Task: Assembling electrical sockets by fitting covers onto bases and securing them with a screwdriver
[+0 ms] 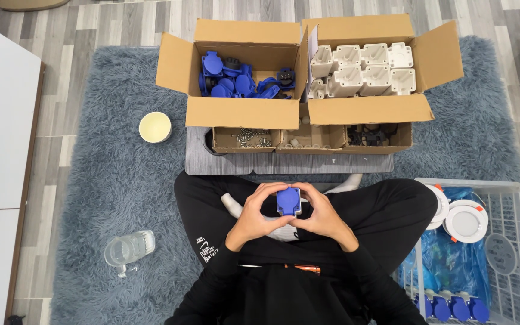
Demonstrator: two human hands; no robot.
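Over my crossed legs I hold a small blue plastic socket part (288, 201) with both hands. My left hand (254, 215) grips its left side and my right hand (323, 215) grips its right side, fingers curled around it. A white piece shows just under the blue part, between my palms. Ahead stand two open cardboard boxes: one with several blue parts (236, 81), one with several white housings (362, 72).
A low tray (311, 139) with compartments of screws, small white bits and black pieces sits on a grey board. A cream bowl (154, 127) and a clear glass jar (129, 248) lie on the grey rug at left. A wire basket (504, 198) with white discs and blue parts stands at right.
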